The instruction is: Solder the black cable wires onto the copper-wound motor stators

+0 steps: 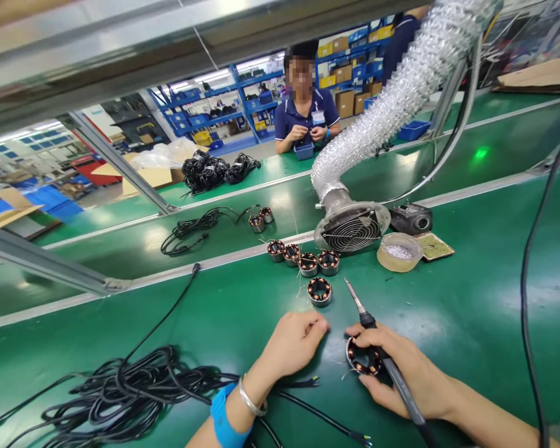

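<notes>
My right hand [404, 373] grips a soldering iron [404, 389], its bare tip pointing up and away to the left. The same hand holds a motor stator [350, 358], a ring with copper windings, between thumb and fingers low over the bench. To its left, my left hand [295, 342] is closed with thumb and forefinger together; whatever they pinch, if anything, is hidden. Just beyond the left hand lies a single stator [320, 292], with several more stators [308, 264] grouped behind it. Stripped ends of black cables [322, 414] lie beneath and beside my left wrist.
Coiled black cables [135, 386] cover the bench's left front. A fume extractor [354, 227] with a foil duct stands behind the stators, beside a round tub [400, 252] and a sponge tray [434, 246]. A hanging cord [525, 298] crosses the right. Opposite sits a co-worker [303, 118].
</notes>
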Available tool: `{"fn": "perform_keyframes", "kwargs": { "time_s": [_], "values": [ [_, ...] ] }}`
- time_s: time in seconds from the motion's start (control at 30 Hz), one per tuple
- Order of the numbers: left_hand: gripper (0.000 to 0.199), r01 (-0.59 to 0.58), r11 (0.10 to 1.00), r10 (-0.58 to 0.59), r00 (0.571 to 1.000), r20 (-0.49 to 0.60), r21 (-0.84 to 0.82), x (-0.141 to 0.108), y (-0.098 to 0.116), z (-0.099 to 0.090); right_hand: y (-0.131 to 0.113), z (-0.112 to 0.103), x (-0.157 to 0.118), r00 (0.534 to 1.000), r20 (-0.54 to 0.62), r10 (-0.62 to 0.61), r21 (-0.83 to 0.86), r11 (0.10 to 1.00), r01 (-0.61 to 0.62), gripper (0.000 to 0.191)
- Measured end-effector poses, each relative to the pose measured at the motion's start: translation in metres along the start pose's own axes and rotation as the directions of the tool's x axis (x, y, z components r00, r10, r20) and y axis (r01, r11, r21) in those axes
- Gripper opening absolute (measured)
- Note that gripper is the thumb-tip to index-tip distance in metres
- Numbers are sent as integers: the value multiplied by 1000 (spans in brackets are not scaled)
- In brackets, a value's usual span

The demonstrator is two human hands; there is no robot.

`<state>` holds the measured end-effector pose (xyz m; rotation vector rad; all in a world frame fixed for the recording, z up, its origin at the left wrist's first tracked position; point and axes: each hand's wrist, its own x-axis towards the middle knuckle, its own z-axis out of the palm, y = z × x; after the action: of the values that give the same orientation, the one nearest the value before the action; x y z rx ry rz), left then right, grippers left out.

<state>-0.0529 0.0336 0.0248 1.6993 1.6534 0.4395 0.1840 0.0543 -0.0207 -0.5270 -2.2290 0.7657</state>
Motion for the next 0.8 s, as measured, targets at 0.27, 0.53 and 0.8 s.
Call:
{"fn": "perform_keyframes", "kwargs": {
  "time_s": [0.27,0.53,0.8],
  "values": [
    [17,196,899,-59,940,336,-392,4,-5,2,0,3,4,1000,-24,-5,37,999,6,43],
    [39,360,703,-141,916,375,-614,1,14,13,-3,3,4,998,19,64,129,989,-66,42],
    [37,207,906,-96,950,298,-369,-22,11,-2,-1,7,4,999,-3,48,136,990,-47,44]
  ]
}}
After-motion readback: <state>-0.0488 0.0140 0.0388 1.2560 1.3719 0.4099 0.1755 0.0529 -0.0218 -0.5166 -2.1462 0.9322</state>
